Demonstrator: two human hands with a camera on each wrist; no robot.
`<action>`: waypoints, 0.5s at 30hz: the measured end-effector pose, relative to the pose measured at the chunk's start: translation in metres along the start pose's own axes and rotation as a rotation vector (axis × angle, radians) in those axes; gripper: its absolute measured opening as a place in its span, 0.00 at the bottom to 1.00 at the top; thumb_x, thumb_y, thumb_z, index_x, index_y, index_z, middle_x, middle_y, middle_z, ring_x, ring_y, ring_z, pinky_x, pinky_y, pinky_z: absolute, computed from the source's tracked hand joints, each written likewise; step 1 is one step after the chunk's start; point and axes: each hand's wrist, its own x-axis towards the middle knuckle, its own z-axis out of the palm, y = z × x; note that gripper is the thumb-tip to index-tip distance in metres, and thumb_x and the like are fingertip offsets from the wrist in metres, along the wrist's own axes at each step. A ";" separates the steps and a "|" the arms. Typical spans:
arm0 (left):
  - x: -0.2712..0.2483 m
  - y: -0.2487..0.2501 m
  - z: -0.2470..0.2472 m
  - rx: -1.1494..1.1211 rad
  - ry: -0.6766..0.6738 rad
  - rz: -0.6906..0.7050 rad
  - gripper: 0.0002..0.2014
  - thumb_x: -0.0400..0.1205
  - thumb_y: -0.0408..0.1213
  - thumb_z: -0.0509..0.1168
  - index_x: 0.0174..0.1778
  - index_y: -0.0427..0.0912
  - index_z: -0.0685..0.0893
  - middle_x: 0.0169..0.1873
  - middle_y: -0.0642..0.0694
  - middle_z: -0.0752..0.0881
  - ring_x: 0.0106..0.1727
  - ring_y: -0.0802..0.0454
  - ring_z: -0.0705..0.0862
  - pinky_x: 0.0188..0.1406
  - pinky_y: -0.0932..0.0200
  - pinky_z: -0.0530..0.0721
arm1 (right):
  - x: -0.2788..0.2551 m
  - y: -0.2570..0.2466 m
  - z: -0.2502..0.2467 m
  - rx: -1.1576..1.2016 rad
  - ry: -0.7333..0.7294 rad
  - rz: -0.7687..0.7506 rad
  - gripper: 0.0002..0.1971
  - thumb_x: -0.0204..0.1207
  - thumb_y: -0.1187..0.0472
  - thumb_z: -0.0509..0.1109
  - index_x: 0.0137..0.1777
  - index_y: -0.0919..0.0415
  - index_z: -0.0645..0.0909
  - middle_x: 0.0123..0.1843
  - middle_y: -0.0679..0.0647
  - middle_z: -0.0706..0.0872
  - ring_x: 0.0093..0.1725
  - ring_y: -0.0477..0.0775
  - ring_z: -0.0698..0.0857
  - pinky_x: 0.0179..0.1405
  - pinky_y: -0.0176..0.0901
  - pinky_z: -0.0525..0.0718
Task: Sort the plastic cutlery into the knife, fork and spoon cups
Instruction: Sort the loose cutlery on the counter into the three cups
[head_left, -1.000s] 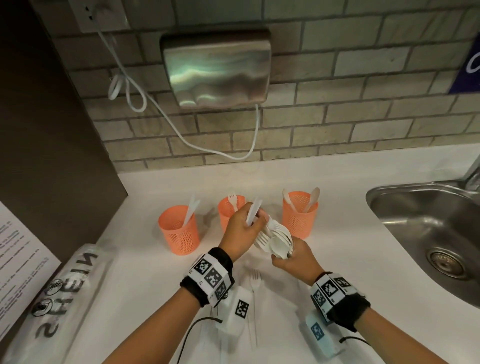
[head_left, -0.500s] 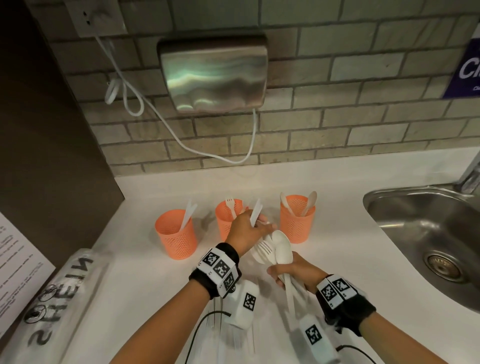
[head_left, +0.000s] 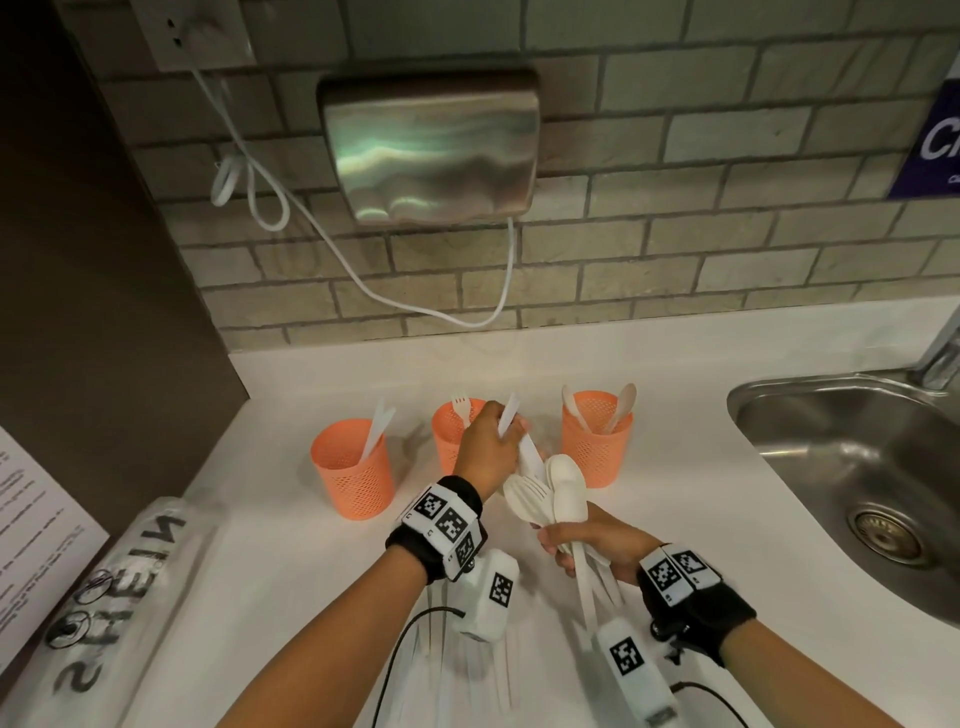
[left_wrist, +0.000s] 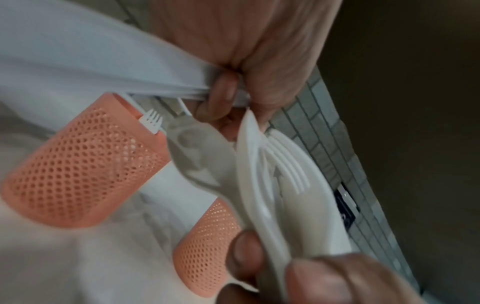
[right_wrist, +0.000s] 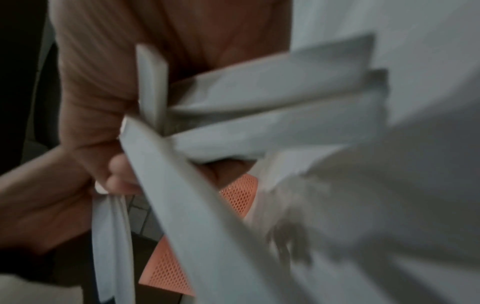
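Three orange mesh cups stand in a row on the white counter: the left cup (head_left: 353, 470) holds knives, the middle cup (head_left: 451, 431) a fork, the right cup (head_left: 597, 441) spoons. My left hand (head_left: 485, 449) hovers in front of the middle cup and grips a flat white cutlery piece (head_left: 508, 413), pinched between thumb and fingers (left_wrist: 223, 90). My right hand (head_left: 587, 540) grips a bundle of white spoons and forks (head_left: 553, 491) by the handles, heads up, just right of the left hand. The bundle (left_wrist: 262, 164) touches the left hand's piece. The right wrist view is blurred, showing handles (right_wrist: 233, 123).
A steel sink (head_left: 857, 467) lies at the right with a tap (head_left: 940, 353) behind it. A metal dispenser (head_left: 431, 150) and white cord hang on the brick wall. A clear plastic bag (head_left: 104, 597) and a printed sheet (head_left: 31, 519) lie left. Blurred loose cutlery (head_left: 467, 670) lies near me.
My right hand has drawn the bundle back toward me and turned it heads up. The left hand has stayed by the middle cup, still gripping its white piece.
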 end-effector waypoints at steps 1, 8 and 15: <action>0.000 0.002 0.000 0.035 0.017 0.033 0.05 0.84 0.36 0.59 0.46 0.39 0.74 0.35 0.47 0.79 0.37 0.48 0.78 0.38 0.55 0.78 | 0.000 0.001 0.001 -0.016 0.017 0.004 0.11 0.61 0.64 0.74 0.42 0.63 0.78 0.26 0.51 0.80 0.19 0.46 0.75 0.20 0.35 0.74; 0.000 0.008 -0.012 0.059 -0.198 -0.044 0.15 0.76 0.34 0.71 0.25 0.42 0.76 0.24 0.47 0.77 0.29 0.52 0.75 0.35 0.60 0.73 | 0.000 0.008 0.006 -0.057 0.139 -0.097 0.08 0.64 0.68 0.76 0.39 0.64 0.78 0.24 0.52 0.80 0.18 0.45 0.76 0.19 0.34 0.76; 0.013 0.035 -0.023 -0.193 0.030 -0.019 0.08 0.85 0.37 0.59 0.39 0.44 0.75 0.33 0.42 0.87 0.18 0.65 0.78 0.21 0.71 0.72 | -0.001 0.006 0.005 -0.143 0.198 -0.163 0.07 0.72 0.72 0.72 0.38 0.62 0.78 0.19 0.48 0.79 0.17 0.43 0.75 0.20 0.33 0.75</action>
